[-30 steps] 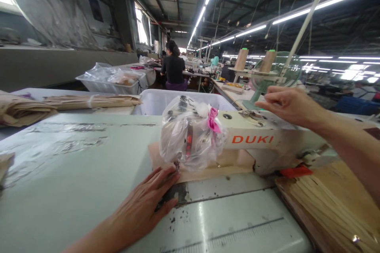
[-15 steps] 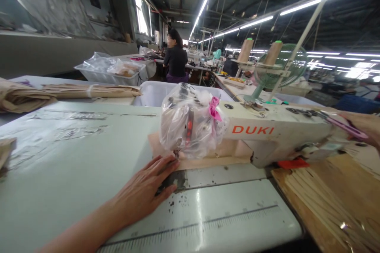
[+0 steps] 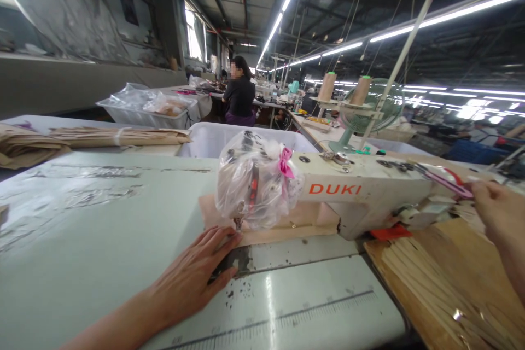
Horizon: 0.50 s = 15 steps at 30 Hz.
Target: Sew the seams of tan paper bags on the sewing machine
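Observation:
A white DUKI sewing machine (image 3: 361, 191) stands on the pale table (image 3: 90, 229), its head wrapped in a clear plastic bag (image 3: 254, 186) tied with a pink ribbon. My left hand (image 3: 192, 279) lies flat and open on the table, fingertips on the edge of a tan fabric piece (image 3: 283, 227) under the needle. My right hand (image 3: 494, 210) is at the machine's right end, closed on a pink-handled tool (image 3: 445, 181) that lies along the machine top.
A stack of tan strips (image 3: 443, 284) lies on a wooden board at the right. Folded tan fabric (image 3: 102, 136) and white plastic bins (image 3: 213, 139) sit behind the table. Two thread cones (image 3: 342, 87) and a green fan (image 3: 369, 109) stand behind the machine. A person in black (image 3: 240, 95) sits farther back.
My right hand left the top of the machine, swung to its right end and took hold of the pink-handled tool. My left hand stayed flat by the needle.

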{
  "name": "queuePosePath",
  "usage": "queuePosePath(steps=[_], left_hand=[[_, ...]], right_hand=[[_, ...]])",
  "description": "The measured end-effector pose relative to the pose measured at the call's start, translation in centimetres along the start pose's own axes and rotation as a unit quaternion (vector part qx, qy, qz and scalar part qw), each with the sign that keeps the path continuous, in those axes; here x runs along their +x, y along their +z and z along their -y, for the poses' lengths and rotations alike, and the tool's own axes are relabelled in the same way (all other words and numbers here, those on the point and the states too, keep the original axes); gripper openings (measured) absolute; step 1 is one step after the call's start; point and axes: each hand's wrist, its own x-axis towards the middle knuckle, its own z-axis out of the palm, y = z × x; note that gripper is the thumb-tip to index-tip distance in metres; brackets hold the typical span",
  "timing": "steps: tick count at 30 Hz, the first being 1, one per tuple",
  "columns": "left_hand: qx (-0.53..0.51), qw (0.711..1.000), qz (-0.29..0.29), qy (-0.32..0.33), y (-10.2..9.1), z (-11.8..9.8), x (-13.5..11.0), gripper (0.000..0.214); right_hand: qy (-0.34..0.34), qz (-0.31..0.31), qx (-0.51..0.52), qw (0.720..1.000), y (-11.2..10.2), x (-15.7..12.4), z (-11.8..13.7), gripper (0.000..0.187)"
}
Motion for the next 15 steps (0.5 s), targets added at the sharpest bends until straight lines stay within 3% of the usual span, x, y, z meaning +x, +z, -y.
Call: queuePosePath(steps=[1,2,3,4,5,6,7,8,10,11,15], left_hand=[[0.005,1.0,0.001,0.003,0.1,0.1,0.0,0.056],[0.014,1.0,0.003,0.006,0.2,0.2,-0.1,0.057],[0.028,1.0,0.002,0.011,0.3,0.3,-0.2,0.058],[0.043,0.999,-0.002,0.018,0.4,0.4,-0.3,0.058],[0.057,0.998,-0.011,0.026,0.5,0.4,-0.4,0.058],[0.067,0.997,-0.023,0.031,0.6,0.5,-0.5,0.059],[0.072,0.996,-0.035,0.037,0.6,0.5,-0.5,0.059],[0.075,0.995,-0.048,0.043,0.6,0.5,-0.6,0.06],[0.083,0.993,-0.068,0.052,0.5,0.5,-0.5,0.06],[0.091,0.991,-0.075,0.059,0.4,0.5,-0.4,0.061],[0.117,0.985,-0.1,0.079,-0.1,0.3,0.0,0.064]], right_hand=[[0.001,-0.028,0.0,1.0,-1.6,-1.2,1.6,0.082],[-0.012,-0.107,0.021,0.994,-3.1,-3.2,4.0,0.076],[-0.065,-0.145,0.073,0.985,-4.5,-5.9,7.0,0.062],[-0.141,-0.101,0.151,0.973,-5.5,-9.0,10.4,0.041],[-0.243,0.017,0.25,0.937,-6.0,-12.4,14.0,0.025],[-0.325,0.161,0.334,0.87,-6.0,-15.8,17.5,0.021],[-0.371,0.257,0.375,0.81,-5.5,-18.8,20.7,0.021],[-0.398,0.324,0.385,0.767,-4.7,-21.2,23.2,0.019],[-0.426,0.375,0.387,0.727,-2.3,-24.3,26.3,0.02],[-0.436,0.383,0.38,0.72,-1.2,-25.0,27.0,0.023],[-0.457,0.372,0.36,0.723,1.2,-25.1,26.9,0.031]])
